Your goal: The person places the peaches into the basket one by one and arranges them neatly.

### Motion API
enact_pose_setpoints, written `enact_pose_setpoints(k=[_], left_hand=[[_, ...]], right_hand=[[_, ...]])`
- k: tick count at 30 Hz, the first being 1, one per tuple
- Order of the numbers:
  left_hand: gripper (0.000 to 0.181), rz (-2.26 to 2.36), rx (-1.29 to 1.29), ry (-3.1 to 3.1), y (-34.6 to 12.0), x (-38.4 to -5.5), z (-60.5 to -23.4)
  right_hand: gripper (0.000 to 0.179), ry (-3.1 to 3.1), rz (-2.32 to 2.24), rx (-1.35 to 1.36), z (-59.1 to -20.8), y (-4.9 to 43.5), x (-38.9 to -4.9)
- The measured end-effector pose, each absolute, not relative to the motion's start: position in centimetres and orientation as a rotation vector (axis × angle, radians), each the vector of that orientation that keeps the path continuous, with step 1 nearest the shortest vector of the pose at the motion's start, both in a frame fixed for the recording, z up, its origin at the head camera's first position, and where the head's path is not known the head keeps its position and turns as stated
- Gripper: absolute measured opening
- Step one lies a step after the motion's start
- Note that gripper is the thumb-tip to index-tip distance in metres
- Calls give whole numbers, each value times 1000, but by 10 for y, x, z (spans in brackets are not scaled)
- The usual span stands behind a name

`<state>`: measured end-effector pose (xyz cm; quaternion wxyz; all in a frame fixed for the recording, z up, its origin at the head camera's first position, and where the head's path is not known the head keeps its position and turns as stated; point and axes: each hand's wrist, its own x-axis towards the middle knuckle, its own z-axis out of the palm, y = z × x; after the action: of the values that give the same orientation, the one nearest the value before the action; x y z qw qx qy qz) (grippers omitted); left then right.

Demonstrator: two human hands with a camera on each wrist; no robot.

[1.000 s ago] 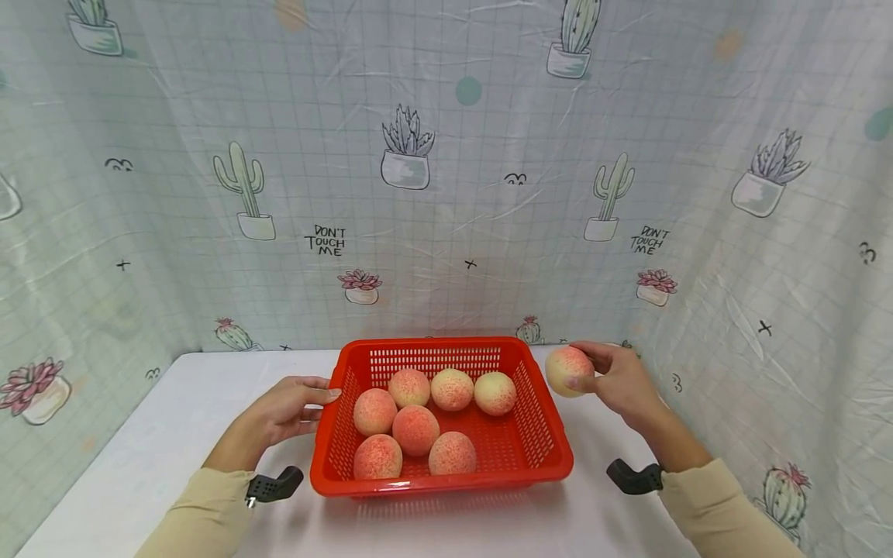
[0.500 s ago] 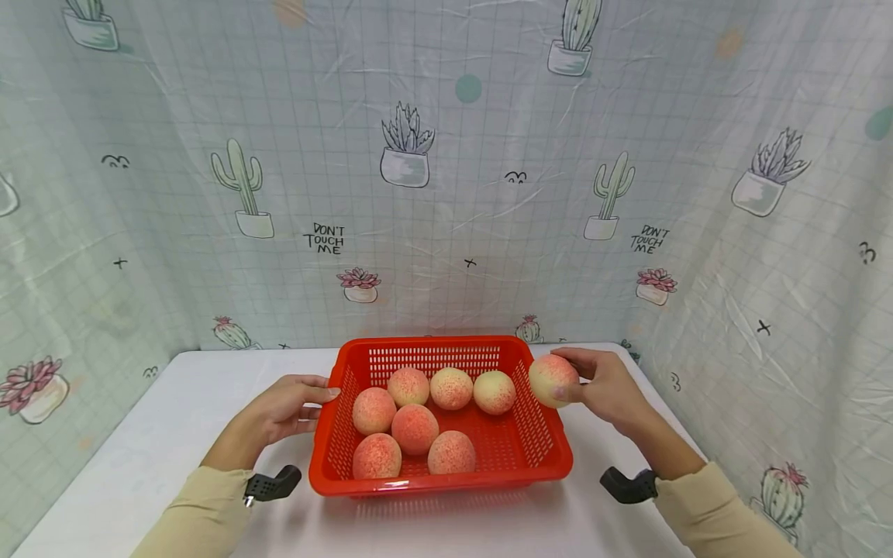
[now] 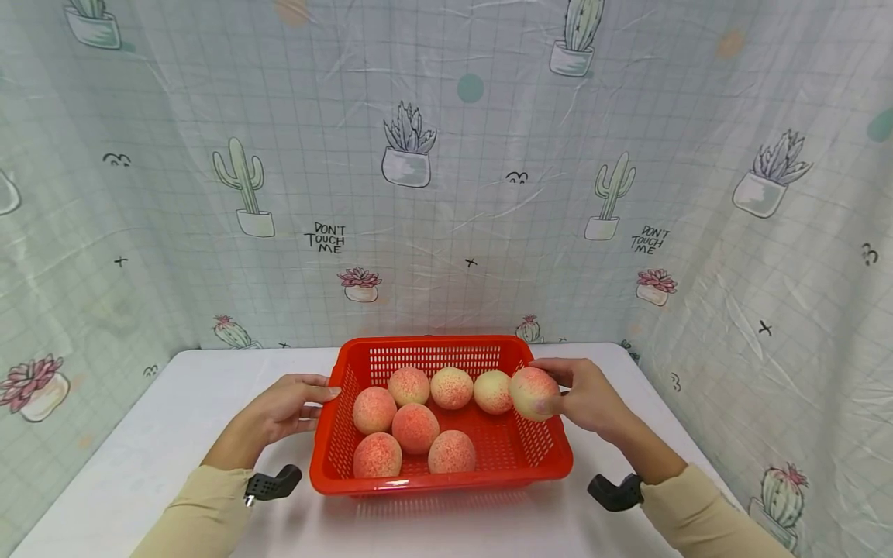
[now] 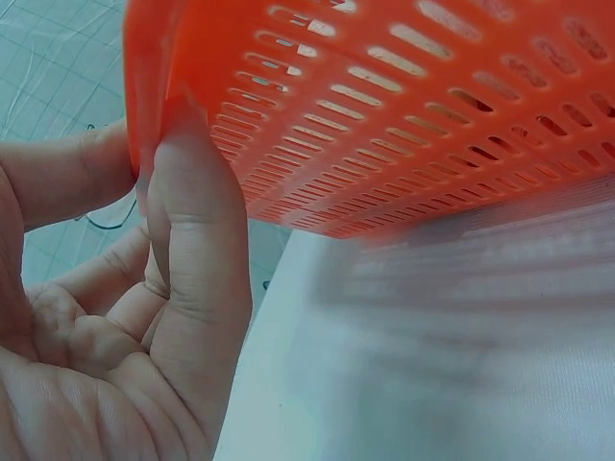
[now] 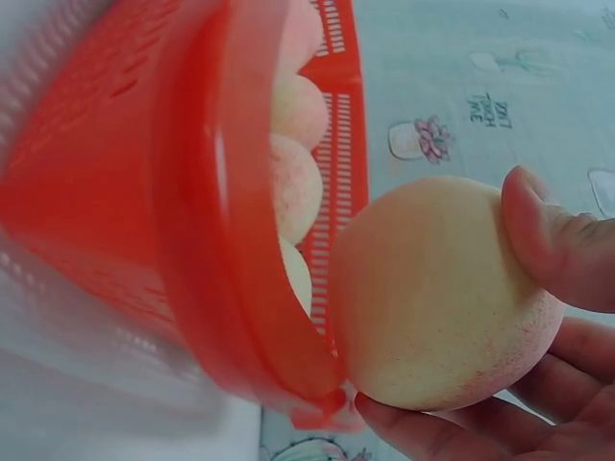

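Note:
A red slotted plastic basket (image 3: 439, 485) stands on the white table with several pink and yellow peaches (image 3: 415, 428) in it. My left hand (image 3: 289, 409) pinches the basket's left rim between thumb and fingers; the left wrist view shows the thumb (image 4: 200, 221) on the inner side. In my right hand (image 3: 589, 397) is another peach (image 3: 533, 394), held by thumb and fingertips over the basket's right rim. From the head view it partly covers a pale yellow peach (image 3: 491, 392). The right wrist view shows the held peach (image 5: 437, 298) close to the rim.
The white table (image 3: 188, 403) extends to both sides of the basket. A grey cloth curtain (image 3: 432, 263) printed with cacti hangs behind and along both sides. Black straps with camera mounts sit on both wrists.
My right hand has carried its peach leftward and slightly down, from outside the basket's right side to over its right rim. The left hand keeps its place on the rim.

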<state>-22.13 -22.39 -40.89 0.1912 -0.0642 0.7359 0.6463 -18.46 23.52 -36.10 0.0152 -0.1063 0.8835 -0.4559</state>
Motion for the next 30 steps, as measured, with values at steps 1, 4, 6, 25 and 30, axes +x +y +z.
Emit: enact_pose_setpoints(k=[1,4,6,25,30], left_hand=[[49,1817,-177,2065,-224,-221,-409],[48,1821,-174,2061,-224,-222,-409],[48,1822,-178,2061,-224,-222,-410],[52,1823,-188,2065,-225,-223,-411],[51,1822,-186,2068,-224,-222,-412]], right_hand=[[54,2748,-1411,-334,-361,234,-184],[53,2741,-1401,-328,-362,228,-184],[54,2737,-1394,-339,-361,224,-183],[56,2776,-1272,-390,-370,197,-180],[57,2778,-1258,-401,-375,193,-179]])
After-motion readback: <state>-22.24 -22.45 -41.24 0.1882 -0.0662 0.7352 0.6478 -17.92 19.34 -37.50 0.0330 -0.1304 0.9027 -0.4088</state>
